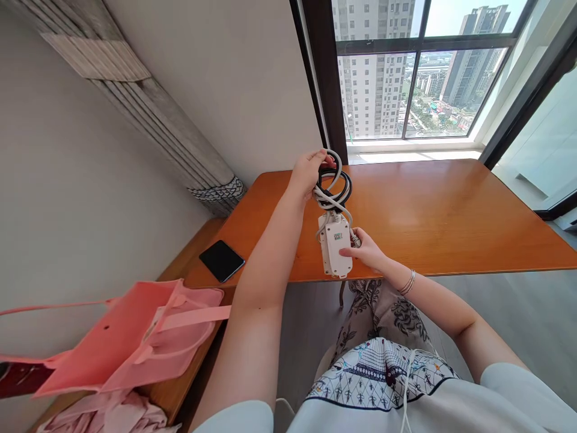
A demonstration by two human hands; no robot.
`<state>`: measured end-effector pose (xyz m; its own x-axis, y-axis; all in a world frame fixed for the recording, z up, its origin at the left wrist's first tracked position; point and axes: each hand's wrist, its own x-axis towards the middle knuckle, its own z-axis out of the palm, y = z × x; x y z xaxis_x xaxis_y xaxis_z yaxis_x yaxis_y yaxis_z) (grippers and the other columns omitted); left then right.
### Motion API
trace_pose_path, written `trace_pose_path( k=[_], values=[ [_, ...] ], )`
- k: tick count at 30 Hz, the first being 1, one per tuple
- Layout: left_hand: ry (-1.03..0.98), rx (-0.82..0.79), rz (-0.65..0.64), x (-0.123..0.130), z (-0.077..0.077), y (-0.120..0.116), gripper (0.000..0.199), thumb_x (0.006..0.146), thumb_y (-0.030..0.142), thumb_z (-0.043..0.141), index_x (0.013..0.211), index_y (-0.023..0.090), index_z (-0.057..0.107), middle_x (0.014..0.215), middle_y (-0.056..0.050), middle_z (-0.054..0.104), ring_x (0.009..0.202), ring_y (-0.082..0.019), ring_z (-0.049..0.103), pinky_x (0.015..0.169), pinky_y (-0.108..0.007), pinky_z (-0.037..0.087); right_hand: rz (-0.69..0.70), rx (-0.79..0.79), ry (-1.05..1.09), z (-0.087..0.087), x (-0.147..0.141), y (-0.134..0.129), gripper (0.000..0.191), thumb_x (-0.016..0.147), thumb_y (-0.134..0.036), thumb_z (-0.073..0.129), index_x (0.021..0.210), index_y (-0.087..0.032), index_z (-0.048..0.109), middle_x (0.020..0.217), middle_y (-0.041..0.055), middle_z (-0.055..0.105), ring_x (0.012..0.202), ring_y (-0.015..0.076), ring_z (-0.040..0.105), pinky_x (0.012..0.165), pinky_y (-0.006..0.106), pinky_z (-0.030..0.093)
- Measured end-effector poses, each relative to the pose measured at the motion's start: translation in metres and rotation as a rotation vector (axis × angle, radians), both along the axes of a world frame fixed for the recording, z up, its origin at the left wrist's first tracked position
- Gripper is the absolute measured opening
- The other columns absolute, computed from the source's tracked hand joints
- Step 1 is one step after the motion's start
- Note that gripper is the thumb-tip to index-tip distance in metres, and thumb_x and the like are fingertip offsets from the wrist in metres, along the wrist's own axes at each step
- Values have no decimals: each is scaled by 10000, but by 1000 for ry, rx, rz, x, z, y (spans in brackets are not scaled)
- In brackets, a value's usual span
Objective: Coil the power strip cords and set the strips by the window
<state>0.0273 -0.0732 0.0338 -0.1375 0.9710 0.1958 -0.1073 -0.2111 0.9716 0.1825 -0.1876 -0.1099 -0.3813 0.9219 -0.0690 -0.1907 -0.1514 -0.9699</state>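
Observation:
My left hand (311,171) is closed on the top of a looped cable bundle (334,191), which has white and black strands wound together. Below the bundle hangs a white power strip (336,240), held nearly upright over the table's near edge. Its face toward me carries screw holes and a small printed label. My right hand (366,249) grips the strip from the right side, thumb across the face; its other fingers are partly hidden behind the strip. A grey-white cable end (356,239) shows beside those fingers.
The brown wooden table (451,222) stretches to the right, below the window (419,90). A black phone (222,261) lies at its left end. A pink bag (135,337) and pale pink cloth (108,415) rest on a lower wooden surface at left. A tied curtain (171,132) hangs behind.

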Motion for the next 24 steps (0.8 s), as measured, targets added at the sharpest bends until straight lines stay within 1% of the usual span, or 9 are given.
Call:
trace_pose_path(
  k=[4, 7, 10, 13, 15, 17, 19, 21, 24],
  values=[
    [246, -94, -89, -13, -23, 25, 285, 847, 403, 721, 758, 143, 644, 809, -65, 699, 820, -164, 693, 941, -342, 539, -40, -81, -45, -10, -14, 7, 546, 522, -342, 903, 910, -203, 545, 861, -40, 609, 786, 126, 557, 742, 273, 456],
    [276, -169, 22, -21, -43, 31, 362, 887, 521, 638, 937, 163, 661, 1022, -94, 709, 997, -205, 691, 972, -362, 521, -56, -167, -8, -14, -21, 15, 496, 557, -293, 882, 931, -197, 570, 868, -29, 648, 782, 126, 589, 719, 257, 478],
    [344, -210, 170, -30, -66, 22, 511, 926, 605, 527, 1256, 218, 575, 1369, -126, 610, 1306, -259, 576, 1084, -403, 447, -67, -270, 31, -16, -26, 28, 393, 638, -284, 841, 899, -198, 560, 845, 1, 679, 739, 132, 619, 666, 254, 504],
    [540, -311, 142, -36, -91, 3, 812, 854, 646, 606, 1501, 219, 361, 1595, -192, 411, 1473, -317, 417, 1165, -451, 364, -78, -305, 14, -17, -30, 42, 272, 760, -324, 750, 884, -207, 537, 810, 30, 687, 733, 150, 641, 657, 272, 532],
    [715, -438, 38, -37, -105, -10, 1040, 746, 647, 723, 1555, 168, 279, 1600, -251, 386, 1468, -365, 422, 1161, -473, 369, -88, -292, -15, -18, -33, 50, 211, 823, -319, 681, 909, -212, 521, 836, 38, 690, 777, 154, 657, 695, 283, 551],
    [868, -517, -79, -37, -116, -20, 1130, 668, 617, 793, 1554, 129, 290, 1559, -274, 439, 1421, -386, 479, 1133, -467, 407, -98, -265, -67, -20, -36, 56, 184, 856, -313, 638, 940, -214, 507, 895, 47, 696, 849, 163, 667, 746, 295, 561],
    [959, -503, -142, -36, -121, -26, 1072, 663, 581, 797, 1524, 123, 352, 1526, -254, 494, 1383, -370, 524, 1101, -433, 443, -114, -228, -150, -20, -38, 60, 212, 857, -328, 641, 962, -209, 501, 973, 69, 696, 942, 191, 666, 806, 318, 558],
    [986, -455, -154, -37, -123, -26, 939, 703, 548, 764, 1474, 135, 423, 1488, -217, 546, 1341, -336, 566, 1057, -395, 478, -135, -184, -251, -20, -37, 61, 278, 831, -358, 683, 975, -197, 507, 1074, 110, 683, 1066, 245, 640, 891, 363, 539],
    [1026, -404, -122, -39, -122, -24, 778, 726, 479, 747, 1389, 144, 514, 1394, -177, 624, 1262, -300, 619, 1003, -355, 506, -157, -64, -419, -15, -30, 58, 383, 748, -394, 790, 957, -176, 554, 1281, 179, 609, 1324, 350, 482, 1090, 451, 419]
  ],
)
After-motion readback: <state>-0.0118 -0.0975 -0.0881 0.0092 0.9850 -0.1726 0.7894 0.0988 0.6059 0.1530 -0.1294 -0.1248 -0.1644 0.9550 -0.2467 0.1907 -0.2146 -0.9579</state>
